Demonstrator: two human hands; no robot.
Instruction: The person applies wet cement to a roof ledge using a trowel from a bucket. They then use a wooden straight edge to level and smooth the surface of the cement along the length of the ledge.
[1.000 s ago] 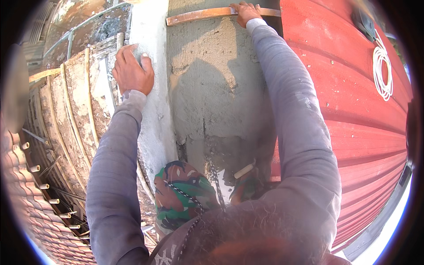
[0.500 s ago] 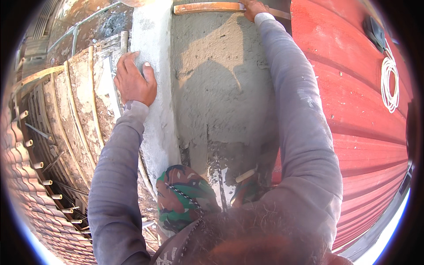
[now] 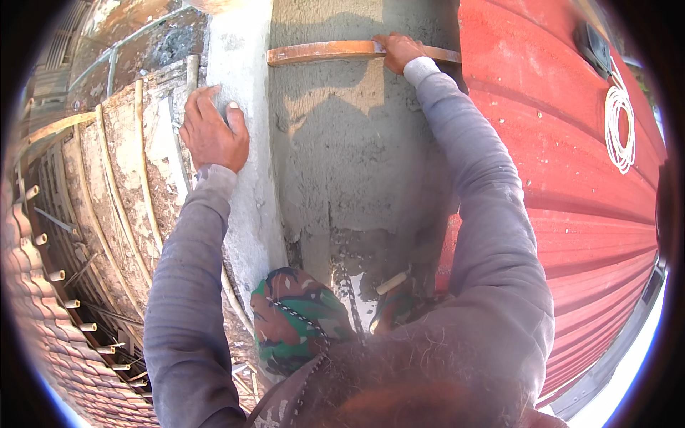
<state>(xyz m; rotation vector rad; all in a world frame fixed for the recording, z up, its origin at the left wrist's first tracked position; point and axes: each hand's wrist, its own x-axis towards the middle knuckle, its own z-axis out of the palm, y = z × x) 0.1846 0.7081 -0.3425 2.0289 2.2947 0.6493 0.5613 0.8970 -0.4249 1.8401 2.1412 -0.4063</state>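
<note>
A long wooden straightedge [image 3: 325, 51] lies crosswise on the wet grey mortar surface [image 3: 328, 157]. My right hand [image 3: 402, 52] grips it right of its middle, with the fingers over its far edge. My left hand [image 3: 216, 132] rests on the pale concrete ledge [image 3: 246, 64] at the left of the mortar, fingers spread and holding nothing. The mortar looks rough near the straightedge and has a groove lower down. My camouflage-clad knee [image 3: 300, 317] is below, beside the ledge.
Red corrugated metal sheeting [image 3: 556, 185] borders the mortar on the right, with a coil of white cable [image 3: 619, 132] on it. Left of the ledge are wooden poles [image 3: 114, 185] and a tiled roof edge [image 3: 64, 342]. A short pale stick-like handle [image 3: 392, 282] lies near my legs.
My right hand has drawn the straightedge nearer to me over the mortar. The left hand stays on the ledge, and the whole view has shifted slightly.
</note>
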